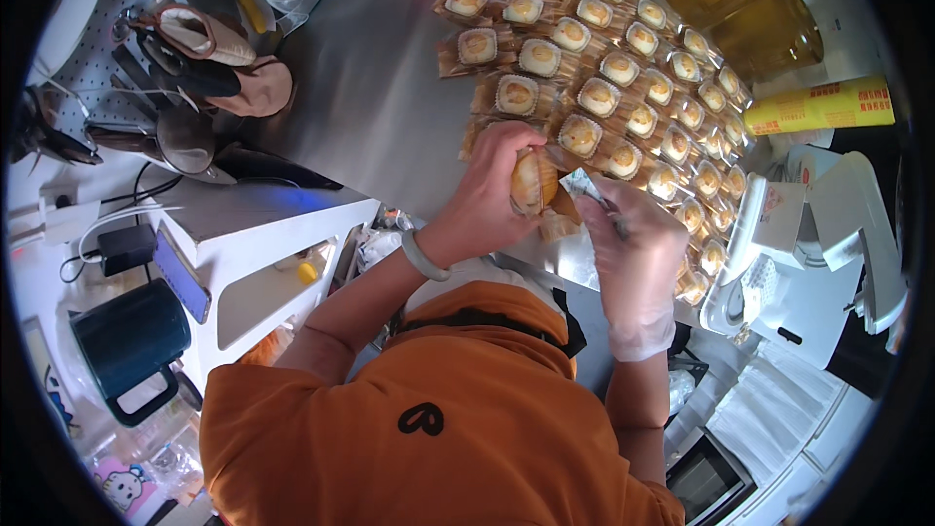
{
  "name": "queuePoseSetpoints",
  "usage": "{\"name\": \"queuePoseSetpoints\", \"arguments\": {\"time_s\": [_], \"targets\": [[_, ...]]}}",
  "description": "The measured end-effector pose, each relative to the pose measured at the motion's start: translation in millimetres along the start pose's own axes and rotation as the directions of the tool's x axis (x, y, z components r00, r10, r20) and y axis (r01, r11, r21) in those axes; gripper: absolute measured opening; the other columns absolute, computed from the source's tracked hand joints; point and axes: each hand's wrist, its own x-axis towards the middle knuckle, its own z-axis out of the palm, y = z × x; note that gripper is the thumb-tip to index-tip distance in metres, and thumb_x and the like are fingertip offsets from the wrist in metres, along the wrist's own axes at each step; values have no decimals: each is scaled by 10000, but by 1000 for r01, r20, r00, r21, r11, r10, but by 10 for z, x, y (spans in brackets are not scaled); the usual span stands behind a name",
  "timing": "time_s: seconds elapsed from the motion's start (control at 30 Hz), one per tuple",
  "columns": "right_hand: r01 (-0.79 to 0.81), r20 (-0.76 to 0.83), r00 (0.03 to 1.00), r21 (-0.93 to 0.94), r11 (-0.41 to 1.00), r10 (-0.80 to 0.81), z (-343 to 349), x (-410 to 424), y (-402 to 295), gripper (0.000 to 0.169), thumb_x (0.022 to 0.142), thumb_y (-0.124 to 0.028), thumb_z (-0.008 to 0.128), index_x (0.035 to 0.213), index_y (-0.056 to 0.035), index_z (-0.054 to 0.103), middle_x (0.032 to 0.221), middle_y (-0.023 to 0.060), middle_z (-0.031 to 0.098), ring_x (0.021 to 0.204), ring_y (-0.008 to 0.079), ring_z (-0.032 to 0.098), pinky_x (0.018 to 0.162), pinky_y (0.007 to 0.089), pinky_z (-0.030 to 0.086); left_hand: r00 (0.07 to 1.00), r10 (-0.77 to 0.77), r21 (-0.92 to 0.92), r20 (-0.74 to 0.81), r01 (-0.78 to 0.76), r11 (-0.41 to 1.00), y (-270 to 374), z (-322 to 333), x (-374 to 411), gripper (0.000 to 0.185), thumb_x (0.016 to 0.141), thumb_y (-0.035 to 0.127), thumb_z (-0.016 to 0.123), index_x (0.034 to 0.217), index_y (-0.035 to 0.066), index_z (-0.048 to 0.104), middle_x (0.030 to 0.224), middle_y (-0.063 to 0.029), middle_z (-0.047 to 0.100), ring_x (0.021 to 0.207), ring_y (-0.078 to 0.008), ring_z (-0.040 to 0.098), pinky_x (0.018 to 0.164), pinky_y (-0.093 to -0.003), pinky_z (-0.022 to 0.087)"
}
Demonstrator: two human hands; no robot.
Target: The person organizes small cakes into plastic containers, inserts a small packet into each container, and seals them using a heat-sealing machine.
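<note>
My bare left hand [491,186] holds a pastry in a clear-and-brown wrapper [533,183], its mouth turned towards my other hand. In my right hand [635,241], which wears a clear plastic glove, a small printed sachet [579,183] is pinched between thumb and fingers, close to the wrapper. Whether the sachet touches the wrapper I cannot tell. Beyond both hands, rows of round pastries in white paper cups [540,57] lie on brown-backed clear bags across the steel worktop [365,88].
Yellow-boxed film roll [822,106] and large jugs of golden liquid [760,22] stand right of the pastries. A white machine [825,212] is at the right edge. Left are a white shelf unit [277,241], a leaning phone [181,274], a dark mug [131,340] and hanging utensils [182,131].
</note>
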Motion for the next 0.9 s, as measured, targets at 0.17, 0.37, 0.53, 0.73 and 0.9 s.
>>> {"name": "queuePoseSetpoints", "arguments": {"time_s": [0.17,0.37,0.53,0.73,0.9], "targets": [[131,252,967,-378,916,-34,150,202,-61,128,718,-118,685,794,-23,645,705,179,614,645,349,609,583,421,475,996,-33,97,-85,41,994,97,-34,-43,668,577,-10,711,1174,49,417,1183,-173,440,1137,-373,413,980,-447,346],[214,197,964,-162,963,-181,91,271,40,81,780,-61,637,838,-7,624,745,155,616,699,323,638,625,385,517,976,-107,112,-192,130,985,175,101,-119,718,562,-15,718,1198,41,389,1186,-185,420,1126,-384,411,972,-425,358],[233,218,940,154,960,-263,-45,265,252,155,825,-61,631,975,-35,658,831,163,652,707,294,644,656,362,516,968,-112,141,-226,146,979,268,218,-60,734,561,-12,729,1203,28,377,1187,-189,410,1129,-384,408,957,-407,374],[-31,233,968,479,877,-94,262,232,517,113,832,-95,641,908,-15,667,781,133,646,699,245,633,653,336,495,834,-309,149,-458,414,898,130,-63,-315,712,628,21,746,1224,60,358,1157,-129,431,1076,-245,487,921,-335,410],[104,443,874,235,966,-202,1733,-135,1112,158,867,-160,588,953,-60,676,826,179,643,714,293,632,674,379,493,687,-573,-289,-446,496,819,-171,-527,-695,696,691,-3,729,1259,73,333,1140,-95,487,1081,-182,515,920,-307,448]]}}
